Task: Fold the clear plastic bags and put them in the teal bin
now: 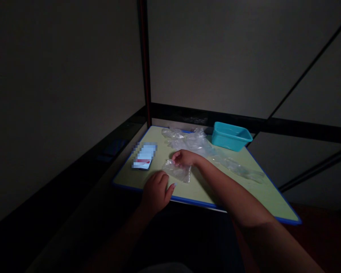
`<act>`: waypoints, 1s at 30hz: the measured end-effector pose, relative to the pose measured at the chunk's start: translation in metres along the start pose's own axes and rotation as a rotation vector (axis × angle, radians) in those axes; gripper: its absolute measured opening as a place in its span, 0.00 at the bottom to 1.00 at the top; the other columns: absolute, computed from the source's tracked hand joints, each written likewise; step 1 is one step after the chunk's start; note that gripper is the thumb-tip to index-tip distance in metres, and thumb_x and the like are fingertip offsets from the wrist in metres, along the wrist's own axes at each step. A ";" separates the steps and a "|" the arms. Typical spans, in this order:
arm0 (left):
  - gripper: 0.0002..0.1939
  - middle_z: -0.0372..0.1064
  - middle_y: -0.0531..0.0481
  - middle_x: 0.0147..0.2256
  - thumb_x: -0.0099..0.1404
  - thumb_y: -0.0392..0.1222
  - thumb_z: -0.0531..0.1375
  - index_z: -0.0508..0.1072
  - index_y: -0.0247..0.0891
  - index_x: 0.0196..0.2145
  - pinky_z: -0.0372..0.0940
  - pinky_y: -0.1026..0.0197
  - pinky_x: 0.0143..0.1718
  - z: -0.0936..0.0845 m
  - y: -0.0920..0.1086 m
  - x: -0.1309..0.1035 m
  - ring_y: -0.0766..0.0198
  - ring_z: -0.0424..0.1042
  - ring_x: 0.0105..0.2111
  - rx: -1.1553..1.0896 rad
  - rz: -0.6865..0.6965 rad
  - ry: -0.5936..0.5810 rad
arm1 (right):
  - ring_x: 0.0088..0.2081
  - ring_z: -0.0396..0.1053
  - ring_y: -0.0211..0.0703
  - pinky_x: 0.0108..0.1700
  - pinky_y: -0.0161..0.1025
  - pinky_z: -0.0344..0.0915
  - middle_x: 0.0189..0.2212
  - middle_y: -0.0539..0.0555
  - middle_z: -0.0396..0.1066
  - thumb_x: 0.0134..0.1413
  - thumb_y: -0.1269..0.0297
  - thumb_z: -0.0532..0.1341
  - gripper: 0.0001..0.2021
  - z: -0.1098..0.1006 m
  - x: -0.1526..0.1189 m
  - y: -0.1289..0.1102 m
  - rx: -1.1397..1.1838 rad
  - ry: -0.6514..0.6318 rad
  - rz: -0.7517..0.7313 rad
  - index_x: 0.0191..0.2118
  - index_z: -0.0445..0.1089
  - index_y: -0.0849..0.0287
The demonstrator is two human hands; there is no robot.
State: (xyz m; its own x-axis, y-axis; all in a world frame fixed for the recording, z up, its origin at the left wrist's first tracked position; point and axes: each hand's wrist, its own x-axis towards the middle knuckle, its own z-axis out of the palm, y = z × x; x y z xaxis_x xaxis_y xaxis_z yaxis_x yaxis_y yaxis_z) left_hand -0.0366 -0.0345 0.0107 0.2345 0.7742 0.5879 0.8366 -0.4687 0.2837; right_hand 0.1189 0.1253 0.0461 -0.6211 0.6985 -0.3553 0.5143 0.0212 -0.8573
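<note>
A small clear plastic bag (178, 173) lies on the pale yellow tabletop in front of me. My right hand (184, 157) reaches over it from the right, its fingers closed in a pinch at the bag's upper edge. At the near edge of the table rests my left hand (155, 192), palm down, with the thumb apart from the fingers. It holds nothing visible and is just left of the bag. Behind my right hand, more crumpled clear plastic bags (189, 140) lie in a loose heap that trails off to the right.
A lit phone (144, 156), its screen blurred, lies on the left of the table (261, 197). A turquoise plastic basin (230, 138) stands at the back right. Blue edging runs round the tabletop. Walls close in behind and on the left; the light is dim.
</note>
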 end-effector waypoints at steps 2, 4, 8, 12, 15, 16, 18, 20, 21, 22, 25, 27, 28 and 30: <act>0.09 0.68 0.38 0.43 0.64 0.42 0.52 0.69 0.36 0.37 0.64 0.48 0.47 0.003 -0.001 0.001 0.50 0.67 0.46 0.003 -0.027 0.006 | 0.14 0.60 0.29 0.18 0.26 0.56 0.15 0.42 0.65 0.38 0.78 0.59 0.07 0.001 0.001 -0.002 -0.020 0.003 0.011 0.27 0.67 0.61; 0.10 0.66 0.37 0.47 0.65 0.43 0.53 0.68 0.36 0.40 0.62 0.47 0.51 0.007 -0.003 0.001 0.49 0.65 0.51 0.014 -0.049 -0.011 | 0.14 0.60 0.29 0.18 0.26 0.56 0.14 0.42 0.65 0.39 0.78 0.58 0.07 0.001 0.001 -0.004 -0.041 0.007 0.021 0.27 0.66 0.60; 0.13 0.64 0.36 0.51 0.66 0.44 0.52 0.69 0.34 0.42 0.63 0.48 0.51 0.008 -0.003 0.002 0.49 0.65 0.51 0.020 -0.086 -0.064 | 0.14 0.60 0.29 0.17 0.25 0.56 0.13 0.41 0.63 0.40 0.80 0.56 0.09 0.004 0.002 -0.009 -0.085 0.021 0.036 0.29 0.66 0.60; 0.15 0.64 0.35 0.52 0.66 0.45 0.52 0.69 0.33 0.43 0.64 0.48 0.50 0.007 -0.003 0.001 0.49 0.66 0.51 0.029 -0.102 -0.077 | 0.14 0.60 0.29 0.17 0.24 0.56 0.13 0.41 0.63 0.41 0.82 0.54 0.11 0.007 -0.001 -0.012 -0.116 0.043 0.044 0.29 0.65 0.60; 0.16 0.65 0.35 0.52 0.66 0.46 0.52 0.70 0.33 0.44 0.64 0.49 0.51 0.007 -0.003 0.001 0.50 0.67 0.51 0.050 -0.106 -0.080 | 0.14 0.60 0.29 0.17 0.24 0.56 0.13 0.41 0.62 0.42 0.82 0.53 0.11 0.008 -0.002 -0.013 -0.125 0.063 0.048 0.29 0.65 0.60; 0.16 0.65 0.35 0.52 0.66 0.46 0.52 0.70 0.33 0.45 0.64 0.50 0.51 0.007 -0.003 0.002 0.50 0.67 0.51 0.059 -0.107 -0.084 | 0.14 0.60 0.29 0.18 0.25 0.56 0.13 0.40 0.62 0.42 0.82 0.53 0.11 0.008 -0.003 -0.013 -0.128 0.069 0.049 0.29 0.65 0.60; 0.17 0.65 0.35 0.52 0.66 0.47 0.52 0.70 0.32 0.46 0.64 0.50 0.51 0.008 -0.003 0.003 0.50 0.67 0.51 0.075 -0.107 -0.096 | 0.14 0.60 0.29 0.18 0.25 0.56 0.12 0.40 0.62 0.43 0.82 0.53 0.11 0.008 -0.004 -0.013 -0.133 0.078 0.049 0.29 0.65 0.60; 0.19 0.64 0.35 0.54 0.67 0.47 0.51 0.70 0.31 0.48 0.63 0.50 0.53 0.008 -0.003 0.004 0.50 0.66 0.52 0.095 -0.098 -0.114 | 0.14 0.60 0.29 0.19 0.25 0.57 0.12 0.40 0.61 0.44 0.82 0.53 0.11 0.009 -0.004 -0.013 -0.139 0.081 0.049 0.29 0.65 0.60; 0.20 0.63 0.35 0.55 0.67 0.47 0.51 0.70 0.31 0.49 0.61 0.49 0.54 0.008 -0.003 0.005 0.50 0.65 0.54 0.111 -0.092 -0.123 | 0.14 0.60 0.29 0.19 0.26 0.57 0.12 0.40 0.61 0.44 0.82 0.53 0.10 0.009 -0.004 -0.013 -0.142 0.083 0.049 0.29 0.65 0.60; 0.21 0.62 0.36 0.57 0.67 0.47 0.51 0.69 0.31 0.50 0.60 0.48 0.55 0.008 -0.003 0.005 0.49 0.62 0.56 0.132 -0.088 -0.131 | 0.14 0.60 0.30 0.19 0.26 0.58 0.12 0.40 0.61 0.45 0.81 0.54 0.10 0.010 -0.004 -0.013 -0.145 0.084 0.050 0.29 0.65 0.60; 0.23 0.58 0.40 0.60 0.67 0.47 0.50 0.66 0.32 0.55 0.54 0.43 0.59 0.009 -0.002 0.008 0.49 0.54 0.61 0.187 -0.087 -0.172 | 0.14 0.60 0.30 0.19 0.26 0.58 0.12 0.40 0.61 0.47 0.80 0.54 0.09 0.010 -0.004 -0.013 -0.154 0.093 0.053 0.29 0.65 0.59; 0.25 0.55 0.42 0.61 0.68 0.47 0.49 0.63 0.32 0.58 0.51 0.42 0.60 0.009 -0.001 0.010 0.51 0.51 0.63 0.195 -0.082 -0.227 | 0.14 0.59 0.29 0.19 0.26 0.58 0.12 0.40 0.61 0.48 0.80 0.55 0.08 0.010 -0.004 -0.013 -0.157 0.099 0.055 0.30 0.66 0.59; 0.25 0.54 0.42 0.62 0.69 0.47 0.48 0.61 0.32 0.59 0.50 0.42 0.60 0.009 -0.001 0.011 0.52 0.51 0.63 0.193 -0.075 -0.259 | 0.14 0.59 0.29 0.19 0.26 0.58 0.11 0.40 0.60 0.49 0.80 0.55 0.08 0.010 -0.004 -0.013 -0.158 0.102 0.057 0.30 0.66 0.59; 0.25 0.52 0.42 0.62 0.69 0.47 0.46 0.60 0.32 0.60 0.48 0.43 0.61 0.008 0.000 0.013 0.54 0.50 0.63 0.194 -0.061 -0.309 | 0.14 0.59 0.29 0.20 0.26 0.58 0.11 0.40 0.60 0.49 0.79 0.56 0.08 0.011 -0.004 -0.013 -0.159 0.107 0.059 0.29 0.66 0.59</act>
State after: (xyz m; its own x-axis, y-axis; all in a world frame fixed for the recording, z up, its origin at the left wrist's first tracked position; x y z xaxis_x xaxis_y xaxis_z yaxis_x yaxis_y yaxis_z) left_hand -0.0299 -0.0208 0.0120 0.2949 0.9042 0.3090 0.9249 -0.3513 0.1453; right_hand 0.1087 0.1144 0.0550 -0.5254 0.7736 -0.3541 0.6400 0.0852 -0.7636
